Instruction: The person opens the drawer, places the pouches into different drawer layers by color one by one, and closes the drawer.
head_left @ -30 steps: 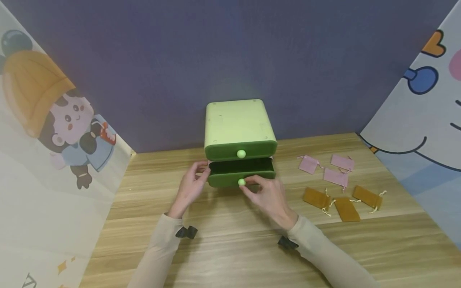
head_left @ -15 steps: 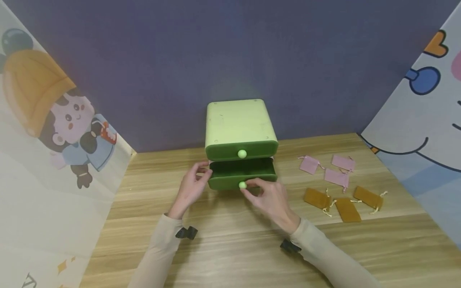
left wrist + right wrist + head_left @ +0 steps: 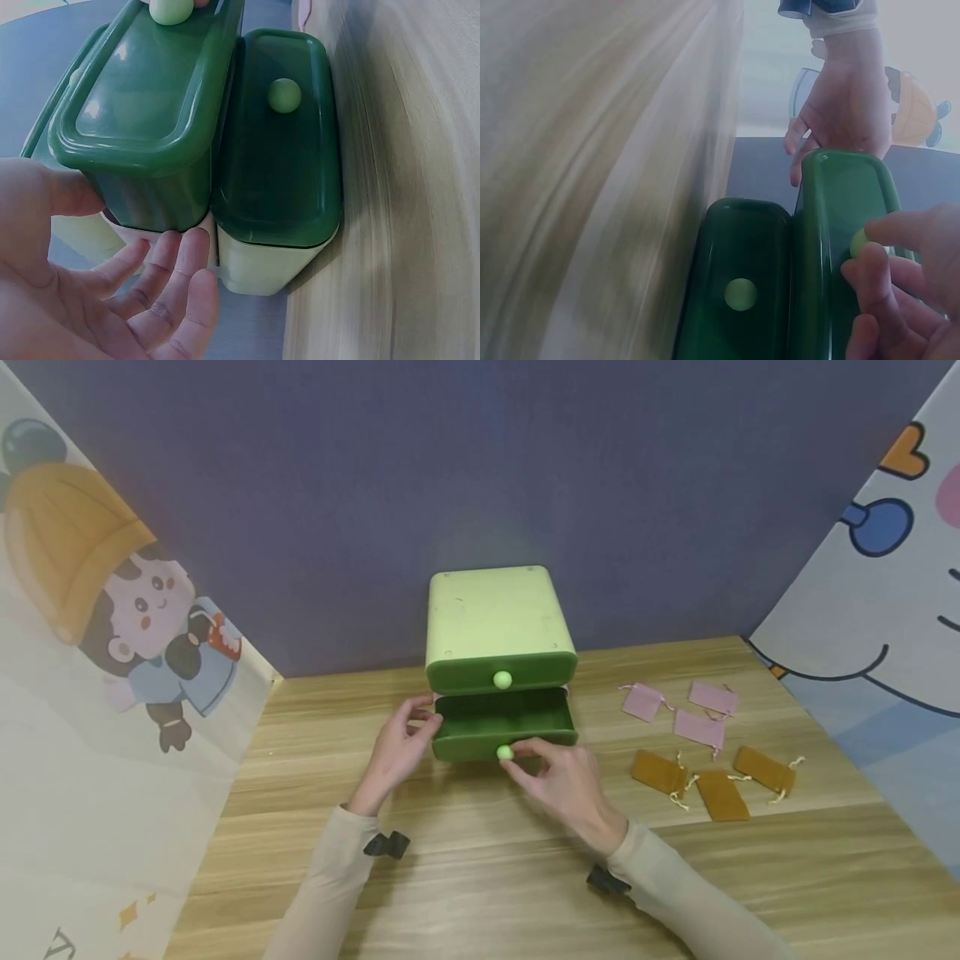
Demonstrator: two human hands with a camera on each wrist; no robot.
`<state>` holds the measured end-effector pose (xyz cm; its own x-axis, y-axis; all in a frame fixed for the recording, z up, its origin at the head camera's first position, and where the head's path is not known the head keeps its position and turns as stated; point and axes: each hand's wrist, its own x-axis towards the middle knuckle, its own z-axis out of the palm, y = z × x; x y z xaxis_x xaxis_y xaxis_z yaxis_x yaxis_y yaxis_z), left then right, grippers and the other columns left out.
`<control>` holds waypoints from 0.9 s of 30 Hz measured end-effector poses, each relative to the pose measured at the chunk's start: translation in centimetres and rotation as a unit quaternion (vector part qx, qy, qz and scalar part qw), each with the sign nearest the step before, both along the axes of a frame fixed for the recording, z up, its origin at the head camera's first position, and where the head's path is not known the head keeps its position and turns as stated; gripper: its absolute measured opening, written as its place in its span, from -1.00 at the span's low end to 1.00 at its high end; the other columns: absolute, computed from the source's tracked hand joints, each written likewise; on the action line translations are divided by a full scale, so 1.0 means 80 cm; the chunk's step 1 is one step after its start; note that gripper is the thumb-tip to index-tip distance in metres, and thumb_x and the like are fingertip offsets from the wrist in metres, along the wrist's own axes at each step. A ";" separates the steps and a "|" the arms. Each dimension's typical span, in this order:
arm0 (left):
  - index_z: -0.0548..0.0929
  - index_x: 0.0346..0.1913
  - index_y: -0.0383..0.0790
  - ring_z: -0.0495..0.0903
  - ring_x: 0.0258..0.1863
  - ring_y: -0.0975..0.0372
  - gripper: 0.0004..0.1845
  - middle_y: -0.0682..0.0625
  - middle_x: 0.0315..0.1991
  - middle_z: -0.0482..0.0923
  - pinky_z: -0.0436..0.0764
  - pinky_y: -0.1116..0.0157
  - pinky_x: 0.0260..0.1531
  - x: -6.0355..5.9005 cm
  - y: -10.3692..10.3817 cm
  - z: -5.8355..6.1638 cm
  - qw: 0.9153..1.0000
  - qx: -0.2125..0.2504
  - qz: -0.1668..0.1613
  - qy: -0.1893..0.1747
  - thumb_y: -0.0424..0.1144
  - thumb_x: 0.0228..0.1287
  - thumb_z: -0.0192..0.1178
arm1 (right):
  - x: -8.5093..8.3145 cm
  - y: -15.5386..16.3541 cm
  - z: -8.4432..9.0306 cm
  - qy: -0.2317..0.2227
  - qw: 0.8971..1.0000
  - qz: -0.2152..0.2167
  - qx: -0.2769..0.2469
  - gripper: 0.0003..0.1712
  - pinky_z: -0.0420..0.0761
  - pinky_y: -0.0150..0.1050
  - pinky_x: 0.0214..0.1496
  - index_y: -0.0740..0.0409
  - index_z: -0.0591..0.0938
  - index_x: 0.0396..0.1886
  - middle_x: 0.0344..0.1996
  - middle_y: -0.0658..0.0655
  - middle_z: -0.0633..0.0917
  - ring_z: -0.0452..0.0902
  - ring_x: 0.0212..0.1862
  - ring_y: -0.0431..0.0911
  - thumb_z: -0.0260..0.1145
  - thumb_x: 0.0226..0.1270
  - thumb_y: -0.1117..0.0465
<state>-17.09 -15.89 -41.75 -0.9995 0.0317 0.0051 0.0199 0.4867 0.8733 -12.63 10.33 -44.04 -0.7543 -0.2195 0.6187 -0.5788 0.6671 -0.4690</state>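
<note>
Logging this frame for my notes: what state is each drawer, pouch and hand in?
Lower drawer: pulled partly out, looks empty.
Upper drawer: closed.
Right hand: pinches the lower drawer's knob.
Left hand: rests against the cabinet's left side.
Pink pouches: three, flat on the table.
Brown pouches: three, flat, drawstrings loose.

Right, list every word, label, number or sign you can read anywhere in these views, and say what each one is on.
No readable text in any view.
Cartoon-printed panel on the left: a partial grey mark at its bottom edge, cut off and not readable.
Cartoon-printed panel on the right: pictures only.
Green plastic two-drawer box, pink cloth pouches and brown cloth pouches: no label or print visible.
</note>
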 end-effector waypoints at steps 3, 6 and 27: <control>0.48 0.50 -0.13 0.70 0.10 -0.09 -0.46 -0.24 0.25 0.66 0.74 0.05 0.00 0.001 0.000 -0.001 1.000 0.000 -0.003 0.000 -0.05 0.58 0.19 | 0.003 0.000 -0.001 -0.001 1.000 0.001 -0.003 -0.80 0.13 -0.64 -0.69 0.08 0.87 -0.25 -0.47 0.04 0.86 0.41 -0.72 -0.45 0.68 0.16 0.15; 0.47 0.51 -0.13 0.69 0.10 -0.09 -0.45 -0.24 0.25 0.66 0.74 0.03 0.02 0.001 0.000 -0.002 1.000 0.002 -0.003 0.001 -0.05 0.58 0.20 | 0.006 0.001 -0.001 0.001 1.000 0.001 0.002 -0.79 0.16 -0.64 -0.69 0.08 0.87 -0.25 -0.49 0.02 0.86 0.42 -0.72 -0.44 0.68 0.16 0.13; 0.47 0.52 -0.13 0.71 0.10 -0.08 -0.43 -0.22 0.26 0.66 0.73 0.06 0.02 0.002 0.000 -0.002 1.000 0.004 -0.005 0.001 -0.05 0.57 0.21 | 0.028 0.007 -0.006 -0.004 1.000 0.027 0.011 -0.77 0.32 -0.66 -0.66 0.07 0.85 -0.26 -0.46 0.02 0.87 0.46 -0.70 -0.46 0.68 0.14 0.10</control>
